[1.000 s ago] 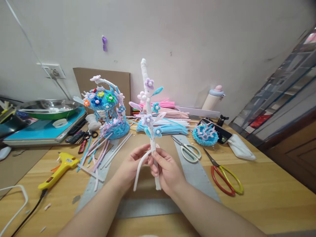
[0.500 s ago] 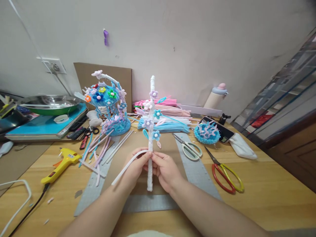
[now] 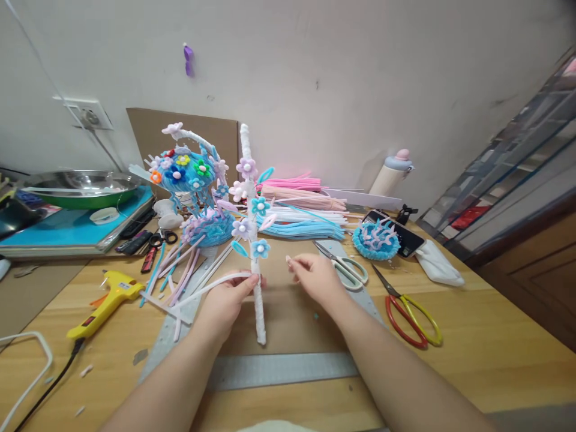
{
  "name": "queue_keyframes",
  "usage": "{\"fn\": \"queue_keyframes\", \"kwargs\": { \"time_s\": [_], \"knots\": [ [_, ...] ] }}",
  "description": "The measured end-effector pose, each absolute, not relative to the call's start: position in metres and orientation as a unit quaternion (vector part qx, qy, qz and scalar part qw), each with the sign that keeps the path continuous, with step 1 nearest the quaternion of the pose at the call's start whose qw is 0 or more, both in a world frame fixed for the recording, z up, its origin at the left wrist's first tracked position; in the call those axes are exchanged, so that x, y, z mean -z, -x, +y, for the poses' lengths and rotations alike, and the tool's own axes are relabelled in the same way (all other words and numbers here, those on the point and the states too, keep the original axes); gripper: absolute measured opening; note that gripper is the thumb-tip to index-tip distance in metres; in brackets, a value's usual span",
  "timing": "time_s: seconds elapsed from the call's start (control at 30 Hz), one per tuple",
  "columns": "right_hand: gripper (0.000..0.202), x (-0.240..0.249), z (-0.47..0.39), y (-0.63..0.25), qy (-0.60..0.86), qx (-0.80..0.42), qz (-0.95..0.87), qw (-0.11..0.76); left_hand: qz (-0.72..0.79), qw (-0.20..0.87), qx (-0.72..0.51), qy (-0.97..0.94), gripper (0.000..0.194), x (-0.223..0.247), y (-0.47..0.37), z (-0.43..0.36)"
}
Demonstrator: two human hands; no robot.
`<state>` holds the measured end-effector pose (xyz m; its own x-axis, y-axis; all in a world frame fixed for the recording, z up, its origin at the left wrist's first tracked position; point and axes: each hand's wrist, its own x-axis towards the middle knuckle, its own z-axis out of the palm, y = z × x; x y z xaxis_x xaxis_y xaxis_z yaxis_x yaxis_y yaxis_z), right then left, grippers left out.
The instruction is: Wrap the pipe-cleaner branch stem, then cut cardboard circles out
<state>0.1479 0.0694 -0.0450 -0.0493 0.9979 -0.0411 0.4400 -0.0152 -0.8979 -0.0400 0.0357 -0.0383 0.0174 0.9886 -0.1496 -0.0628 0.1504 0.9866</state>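
Observation:
My left hand (image 3: pixel 231 300) grips the lower part of a white wrapped stem (image 3: pixel 258 306), which stands nearly upright and bears purple, pink and blue flowers and several leaf loops. A loose white strip (image 3: pixel 209 284) runs from the same grip out to the left. To the right of the stem, apart from it, my right hand (image 3: pixel 315 276) has its fingertips pinched on a small pale pink piece (image 3: pixel 288 259). Brown cardboard (image 3: pixel 288 333) lies below both hands.
A yellow glue gun (image 3: pixel 105 300) and loose strips lie left. White-handled scissors (image 3: pixel 346 267) and red-yellow scissors (image 3: pixel 411 312) lie right. Behind are a flowered blue model (image 3: pixel 211 228), strip bundles (image 3: pixel 306 228) and a blue round piece (image 3: pixel 375 243).
My right hand has let go of the stem and moved right, holding the small pink piece. My left hand has shifted left with the stem, which now leans slightly.

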Motion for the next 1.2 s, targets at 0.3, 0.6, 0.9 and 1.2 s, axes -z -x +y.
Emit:
{"fn": "queue_keyframes", "kwargs": {
  "time_s": [0.3, 0.6, 0.9, 1.2],
  "knots": [
    [0.030, 0.070, 0.100, -0.150, 0.629, -0.377, -0.584, 0.349, 0.505, 0.635, -0.439, -0.387, 0.030, 0.036, 0.032, 0.030],
    [0.025, 0.030, 0.054, -0.144, 0.399, -0.680, -0.434, 0.435, 0.504, 0.618, -0.460, -0.391, 0.026, 0.043, 0.030, 0.030],
    [0.022, 0.038, 0.040, -0.120, 0.340, -0.668, -0.400, 0.528, 0.447, 0.654, -0.463, -0.398, 0.020, 0.043, 0.028, 0.026],
    [0.022, 0.043, 0.041, -0.116, 0.396, -0.592, -0.415, 0.567, 0.448, 0.665, -0.450, -0.392, 0.021, 0.046, 0.026, 0.026]
  ]
}}
